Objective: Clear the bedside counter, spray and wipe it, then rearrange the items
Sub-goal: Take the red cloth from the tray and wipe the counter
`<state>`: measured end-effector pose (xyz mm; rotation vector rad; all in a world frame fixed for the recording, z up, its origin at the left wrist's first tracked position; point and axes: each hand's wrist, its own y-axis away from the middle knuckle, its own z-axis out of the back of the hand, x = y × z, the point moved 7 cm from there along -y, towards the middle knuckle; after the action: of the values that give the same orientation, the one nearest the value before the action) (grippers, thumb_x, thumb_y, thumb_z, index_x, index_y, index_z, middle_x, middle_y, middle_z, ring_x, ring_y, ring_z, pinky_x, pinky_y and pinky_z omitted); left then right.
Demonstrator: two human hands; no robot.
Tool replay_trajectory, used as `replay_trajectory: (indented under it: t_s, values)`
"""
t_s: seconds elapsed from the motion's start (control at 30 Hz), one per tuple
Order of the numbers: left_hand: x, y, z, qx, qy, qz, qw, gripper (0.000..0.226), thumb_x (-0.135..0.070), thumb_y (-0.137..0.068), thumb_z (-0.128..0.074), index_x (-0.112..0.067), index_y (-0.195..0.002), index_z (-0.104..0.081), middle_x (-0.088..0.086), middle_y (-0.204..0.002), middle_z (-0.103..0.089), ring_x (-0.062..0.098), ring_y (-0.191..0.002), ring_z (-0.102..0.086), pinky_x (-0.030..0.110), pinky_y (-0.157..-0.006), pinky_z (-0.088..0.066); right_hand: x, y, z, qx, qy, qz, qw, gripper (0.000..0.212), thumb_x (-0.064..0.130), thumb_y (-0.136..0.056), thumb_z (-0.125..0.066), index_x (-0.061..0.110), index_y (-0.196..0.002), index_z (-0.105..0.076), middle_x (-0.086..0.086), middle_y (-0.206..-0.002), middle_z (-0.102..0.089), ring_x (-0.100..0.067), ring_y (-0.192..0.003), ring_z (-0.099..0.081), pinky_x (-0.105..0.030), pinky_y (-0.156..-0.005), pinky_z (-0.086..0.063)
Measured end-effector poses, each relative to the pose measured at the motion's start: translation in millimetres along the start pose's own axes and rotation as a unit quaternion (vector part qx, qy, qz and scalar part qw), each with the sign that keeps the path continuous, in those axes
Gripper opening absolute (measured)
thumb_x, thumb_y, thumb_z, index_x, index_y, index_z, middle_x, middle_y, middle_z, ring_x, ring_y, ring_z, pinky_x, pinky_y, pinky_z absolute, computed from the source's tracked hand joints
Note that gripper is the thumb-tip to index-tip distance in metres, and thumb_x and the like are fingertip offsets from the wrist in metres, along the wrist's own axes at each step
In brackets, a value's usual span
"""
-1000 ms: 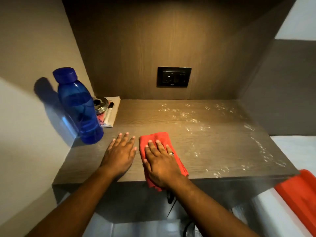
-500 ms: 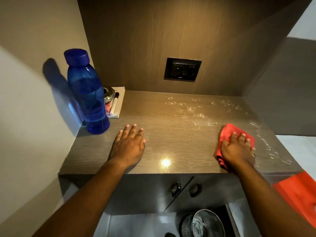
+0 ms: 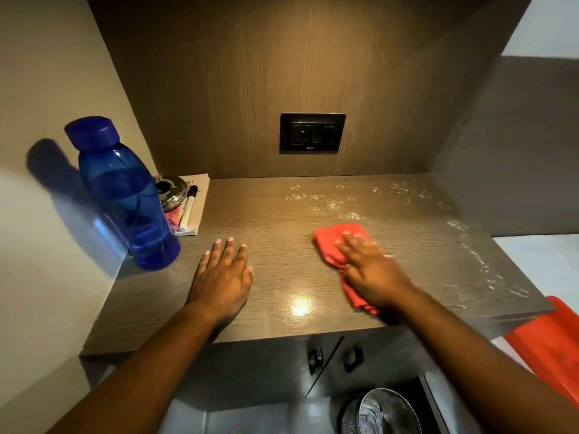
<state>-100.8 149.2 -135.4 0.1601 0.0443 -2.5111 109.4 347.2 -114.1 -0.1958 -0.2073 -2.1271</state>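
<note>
Head view showed the right hand, fingers together, pressing the red cloth on the counter right of the blue bottle, left hand spread flat beside it; a wide leftward sweep could topple the bottle.

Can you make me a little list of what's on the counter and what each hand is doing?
counter: wood-grain counter, spray droplets along back and right side
left hand: left hand flat on the counter, holding nothing
right hand: right hand pressing red cloth on the counter
left corner: blue bottle upright; behind it a metal ashtray and marker on a booklet
back wall: black switch plate
</note>
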Motion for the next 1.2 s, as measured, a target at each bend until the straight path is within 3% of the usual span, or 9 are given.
replay_trajectory:
  t_s: [0.17,0.33,0.47,0.57,0.7,0.83,0.97,1.1,1.2]
  values:
    - [-9,-6,4,-0.004,0.003,0.000,1.000,0.063,-0.053,-0.095,-0.005,-0.026,-0.152,-0.002,0.001,-0.163,0.001,0.020,-0.148,0.006,0.038,-0.116,0.005,-174,61,36,-0.080,-0.002,-0.340,0.937,0.061,0.044,-0.100,-0.027,0.018,-0.154,-0.019,-0.014,-0.163,-0.009,-0.036,-0.148,-0.013,-0.057,-0.117,-0.019]
    - [-10,-14,6,0.017,0.000,-0.010,1.000,0.062,-0.052,-0.096,-0.006,-0.027,-0.152,0.002,0.001,-0.162,0.007,0.019,-0.148,0.011,0.037,-0.115,0.008,-161,5,39,-0.084,-0.061,-0.538,0.836,0.081,0.055,-0.094,-0.036,0.010,-0.154,-0.005,-0.020,-0.162,0.003,-0.040,-0.149,0.002,-0.059,-0.118,-0.001]
    - [-11,-21,8,0.010,0.005,-0.014,1.000,0.062,-0.051,-0.096,-0.007,-0.027,-0.152,0.001,0.000,-0.163,0.005,0.019,-0.148,0.010,0.038,-0.117,0.007,-69,-90,27,-0.036,-0.107,-0.416,0.902,0.070,0.044,-0.100,-0.035,-0.004,-0.148,-0.019,-0.027,-0.158,-0.017,-0.042,-0.145,-0.019,-0.043,-0.112,-0.034]
    - [-11,-19,8,0.006,0.008,-0.013,1.000,0.061,-0.051,-0.097,-0.009,-0.027,-0.153,-0.001,0.000,-0.163,0.003,0.017,-0.148,0.009,0.037,-0.117,0.006,22,-142,12,-0.018,-0.042,-0.244,0.969,0.069,0.047,-0.099,-0.022,0.010,-0.155,-0.006,-0.015,-0.163,0.003,-0.037,-0.150,0.004,-0.049,-0.121,-0.003]
    - [-12,-19,11,0.006,0.008,-0.007,1.000,0.061,-0.051,-0.098,-0.012,-0.027,-0.153,-0.004,0.000,-0.163,0.001,0.017,-0.149,0.007,0.036,-0.116,0.006,83,-140,-3,0.023,0.009,0.026,0.999,0.066,0.043,-0.095,-0.030,0.019,-0.155,-0.015,-0.007,-0.164,-0.004,-0.026,-0.151,-0.002,-0.045,-0.122,-0.005]
    - [-11,-17,11,0.010,0.019,-0.014,1.000,0.061,-0.051,-0.097,-0.011,-0.027,-0.153,-0.004,0.000,-0.163,0.001,0.017,-0.149,0.007,0.037,-0.118,0.005,41,-111,5,0.026,0.016,0.085,0.996,0.061,0.038,-0.096,-0.037,0.023,-0.154,-0.023,-0.003,-0.164,-0.012,-0.020,-0.151,-0.010,-0.039,-0.123,-0.008]
    - [-10,-16,13,0.005,0.036,-0.023,0.999,0.062,-0.053,-0.097,-0.010,-0.027,-0.153,-0.003,-0.001,-0.163,0.002,0.017,-0.148,0.008,0.038,-0.119,0.004,-41,-105,21,-0.032,0.012,-0.093,0.995,0.060,0.039,-0.098,-0.032,0.019,-0.154,-0.021,-0.007,-0.164,-0.010,-0.025,-0.151,-0.009,-0.042,-0.122,-0.009]
    - [-10,-13,14,-0.020,0.052,-0.020,0.998,0.063,-0.057,-0.094,-0.004,-0.032,-0.151,0.000,-0.006,-0.162,0.005,0.013,-0.147,0.011,0.036,-0.118,0.005,-95,-111,29,-0.090,-0.047,-0.416,0.904,0.072,0.054,-0.094,-0.016,0.015,-0.154,-0.017,-0.010,-0.164,-0.006,-0.032,-0.150,-0.004,-0.052,-0.118,-0.003]
    - [-7,-14,13,-0.031,0.061,-0.021,0.997,0.063,-0.060,-0.091,0.001,-0.036,-0.149,0.004,-0.009,-0.160,0.008,0.011,-0.145,0.014,0.035,-0.116,0.008,-55,-153,28,-0.074,-0.104,-0.474,0.871,0.067,0.041,-0.096,-0.023,0.009,-0.154,-0.013,-0.017,-0.163,-0.002,-0.038,-0.149,0.001,-0.055,-0.117,0.003]
